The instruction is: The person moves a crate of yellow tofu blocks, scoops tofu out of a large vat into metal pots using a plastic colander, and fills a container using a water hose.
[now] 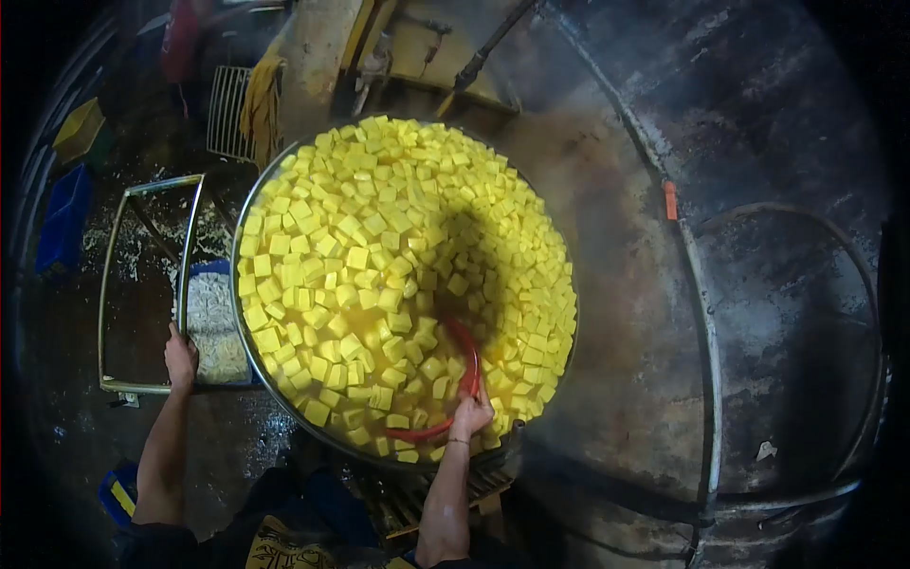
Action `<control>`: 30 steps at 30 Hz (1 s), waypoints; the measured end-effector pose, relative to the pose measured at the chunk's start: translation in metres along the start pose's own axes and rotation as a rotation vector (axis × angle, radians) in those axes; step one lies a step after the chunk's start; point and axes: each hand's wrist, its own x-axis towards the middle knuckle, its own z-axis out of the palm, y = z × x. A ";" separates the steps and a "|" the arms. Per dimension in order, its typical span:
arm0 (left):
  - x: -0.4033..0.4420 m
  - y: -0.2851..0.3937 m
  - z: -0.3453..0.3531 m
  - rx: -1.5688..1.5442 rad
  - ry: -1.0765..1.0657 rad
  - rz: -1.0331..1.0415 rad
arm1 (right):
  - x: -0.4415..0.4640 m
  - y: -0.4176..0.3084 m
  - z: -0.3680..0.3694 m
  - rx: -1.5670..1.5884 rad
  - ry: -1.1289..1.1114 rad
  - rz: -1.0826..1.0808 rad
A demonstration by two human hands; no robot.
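Observation:
A big round metal vat point(248, 327) is full of yellow cubes point(355, 256) that look like tofu, lying in yellowish liquid. At its near right side my right hand point(471, 415) is closed on a curved red rim point(474, 365). The rim looks like that of a round basket or basin, and the rest of it is sunk among the cubes. To the left of the vat, my left hand point(181, 357) is wrapped round the near right side of a rectangular metal tube frame point(104, 284). Beside that hand is a blue container point(210, 268) with whitish material point(216, 327) in it.
Blue crates point(63, 218) and a yellow crate point(80, 130) stand at the far left. A yellow cloth point(261, 104) hangs by a metal rack point(227, 109). Right of the vat, a long pipe point(700, 284) runs along the stained floor, with a hose point(834, 228) beyond it.

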 end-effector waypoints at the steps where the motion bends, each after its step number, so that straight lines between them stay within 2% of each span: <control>1: 0.000 0.000 0.001 -0.006 0.020 -0.006 | -0.002 0.001 -0.002 0.020 0.014 0.102; 5: -0.002 -0.002 0.001 -0.034 0.027 0.025 | -0.004 0.012 -0.012 0.092 0.009 0.192; 12: -0.011 -0.003 -0.004 -0.057 0.032 0.059 | -0.013 -0.020 -0.029 0.253 0.066 0.310; 18: -0.003 -0.023 0.010 -0.005 0.019 0.076 | 0.006 -0.030 -0.052 0.282 0.010 0.392; 20: -0.003 -0.024 0.012 0.014 0.012 0.067 | 0.018 -0.043 -0.058 0.199 -0.048 0.248; 21: -0.002 -0.019 0.007 -0.040 -0.003 0.069 | 0.023 -0.061 -0.056 0.188 -0.055 0.245; 23: -0.003 -0.016 0.006 -0.094 -0.012 0.058 | 0.021 -0.116 -0.052 -0.231 -0.072 -0.131; 24: -0.003 -0.015 0.008 -0.095 -0.022 0.047 | 0.020 -0.135 -0.045 -0.243 -0.079 -0.133; 26: -0.001 -0.016 0.009 -0.076 -0.006 0.032 | 0.015 -0.165 -0.031 -0.650 0.011 -0.401; 30: -0.002 -0.003 -0.001 -0.038 -0.055 -0.014 | 0.000 -0.155 -0.001 -0.701 -0.068 -0.414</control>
